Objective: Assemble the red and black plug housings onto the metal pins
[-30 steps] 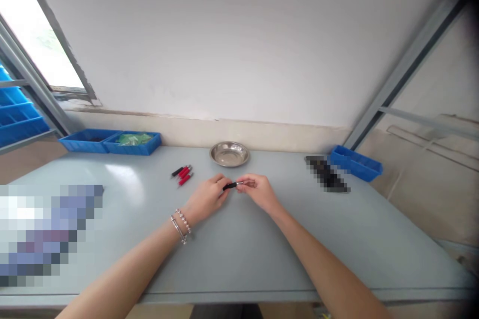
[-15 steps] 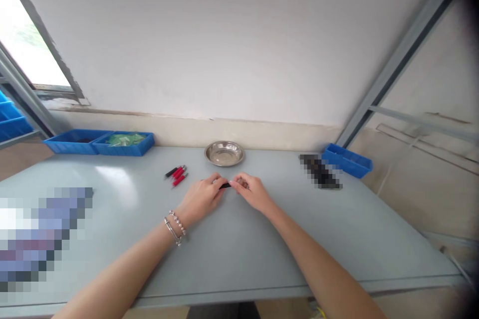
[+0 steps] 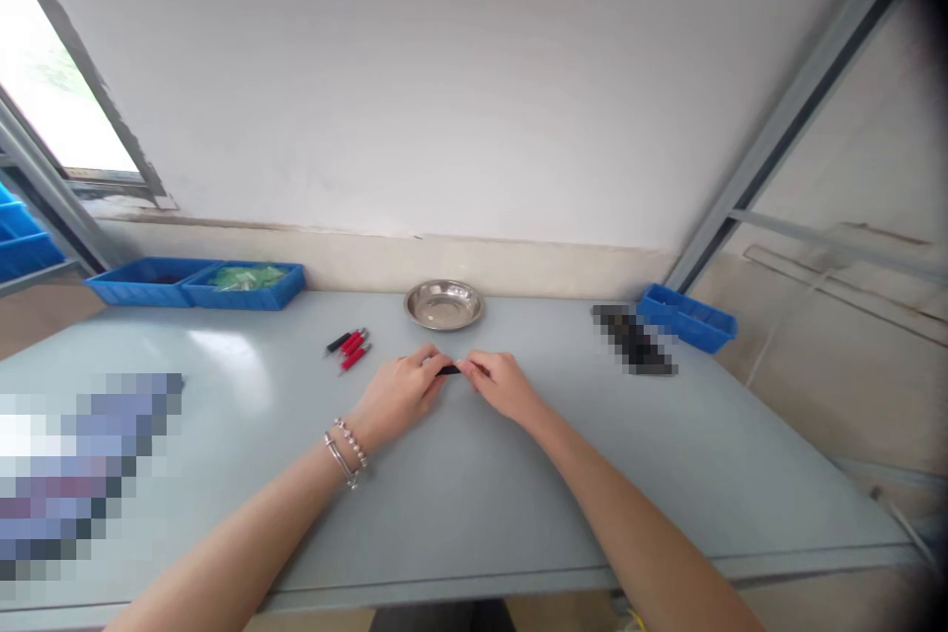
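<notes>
A short black pen-like piece [image 3: 449,369] lies level between my two hands, low over the tabletop, its ends hidden by fingers. My left hand [image 3: 404,390], with bracelets at its wrist, pinches the left end between thumb and fingers. At the other end, the thumb and curled fingers of my right hand [image 3: 504,383] are closed on it. Left of my hands lie several short pen-like pieces with silvery ends: a black one [image 3: 341,344] and red ones, including the nearest red one [image 3: 354,359]. Just beyond my hands stands a round metal dish [image 3: 444,306].
Two blue bins [image 3: 244,286] stand at the back left, one holding green plastic bags [image 3: 249,276]. At the back right is another blue bin [image 3: 687,318] with a blurred dark object [image 3: 633,341] beside it. A pixelated flat item [image 3: 81,464] covers the left side of the grey table [image 3: 444,513].
The fingers of my right hand have curled in more tightly at the black piece's right end. My left hand stays almost where it was, and the other things are unmoved.
</notes>
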Motion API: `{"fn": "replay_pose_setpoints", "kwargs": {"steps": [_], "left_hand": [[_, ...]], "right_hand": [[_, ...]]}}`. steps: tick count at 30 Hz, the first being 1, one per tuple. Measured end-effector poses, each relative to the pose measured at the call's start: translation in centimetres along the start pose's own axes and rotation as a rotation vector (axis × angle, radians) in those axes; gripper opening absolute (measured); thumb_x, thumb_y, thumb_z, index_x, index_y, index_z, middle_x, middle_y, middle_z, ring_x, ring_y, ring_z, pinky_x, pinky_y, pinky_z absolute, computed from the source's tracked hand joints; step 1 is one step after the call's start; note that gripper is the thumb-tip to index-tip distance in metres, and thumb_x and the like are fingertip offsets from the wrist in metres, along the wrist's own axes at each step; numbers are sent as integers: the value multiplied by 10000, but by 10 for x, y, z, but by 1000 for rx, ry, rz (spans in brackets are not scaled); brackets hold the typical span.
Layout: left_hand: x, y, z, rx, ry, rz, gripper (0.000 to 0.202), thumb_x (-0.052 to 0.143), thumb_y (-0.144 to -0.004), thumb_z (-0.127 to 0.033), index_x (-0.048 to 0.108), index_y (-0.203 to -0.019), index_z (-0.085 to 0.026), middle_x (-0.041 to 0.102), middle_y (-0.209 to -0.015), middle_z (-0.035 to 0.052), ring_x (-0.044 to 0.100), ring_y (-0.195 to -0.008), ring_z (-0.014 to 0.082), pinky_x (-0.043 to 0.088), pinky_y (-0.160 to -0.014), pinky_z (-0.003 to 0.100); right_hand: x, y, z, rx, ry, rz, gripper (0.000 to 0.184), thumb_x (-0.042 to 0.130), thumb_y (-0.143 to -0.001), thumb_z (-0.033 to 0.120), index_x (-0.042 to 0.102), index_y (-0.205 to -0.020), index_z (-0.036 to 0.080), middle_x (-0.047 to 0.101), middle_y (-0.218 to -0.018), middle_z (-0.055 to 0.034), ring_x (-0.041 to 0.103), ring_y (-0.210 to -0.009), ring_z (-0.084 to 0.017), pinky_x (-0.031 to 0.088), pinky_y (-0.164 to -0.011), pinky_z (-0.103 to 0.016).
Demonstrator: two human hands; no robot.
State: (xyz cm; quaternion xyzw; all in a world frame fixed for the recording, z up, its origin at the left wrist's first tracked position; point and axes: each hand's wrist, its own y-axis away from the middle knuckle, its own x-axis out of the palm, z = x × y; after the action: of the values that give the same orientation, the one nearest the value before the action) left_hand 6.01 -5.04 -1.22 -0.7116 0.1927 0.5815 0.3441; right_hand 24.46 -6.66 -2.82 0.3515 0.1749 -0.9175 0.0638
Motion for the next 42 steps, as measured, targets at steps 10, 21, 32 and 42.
{"fn": "replay_pose_setpoints", "kwargs": {"steps": [10, 21, 32, 42], "left_hand": [[-1, 0, 1, -17, -31, -47, 275, 352, -902, -255, 551, -1079, -186, 612, -1006, 65, 616, -701, 149, 452, -599, 256], [-2, 0, -1, -11, -16, -39, 254, 379, -887, -230, 554, -1066, -190, 608, -1006, 60, 619, -719, 150, 463, -624, 259], [-1, 1, -2, 6, -5, -54, 242, 395, -880, -226, 556, -1057, -195, 607, -989, 58, 618, -728, 147, 467, -644, 259], [1, 1, -1, 12, 7, -40, 245, 391, -880, -225, 553, -1060, -186, 607, -993, 60, 614, -736, 152, 473, -663, 273]], "right_hand": [[-1, 0, -3, -29, -62, -16, 182, 451, -841, 332, 507, -721, 208, 495, -572, 41, 438, -543, -107, 351, -569, -226], [-2, 0, -1, -55, -47, -14, 171, 451, -843, 337, 514, -749, 208, 518, -622, 32, 442, -563, -109, 338, -569, -226], [-2, 1, -1, -56, -43, -8, 226, 428, -856, 376, 493, -721, 207, 515, -622, 28, 435, -556, -112, 342, -558, -230], [-1, 1, -3, -47, -55, 5, 245, 428, -854, 392, 475, -699, 208, 493, -590, 31, 428, -565, -117, 339, -552, -228]]}}
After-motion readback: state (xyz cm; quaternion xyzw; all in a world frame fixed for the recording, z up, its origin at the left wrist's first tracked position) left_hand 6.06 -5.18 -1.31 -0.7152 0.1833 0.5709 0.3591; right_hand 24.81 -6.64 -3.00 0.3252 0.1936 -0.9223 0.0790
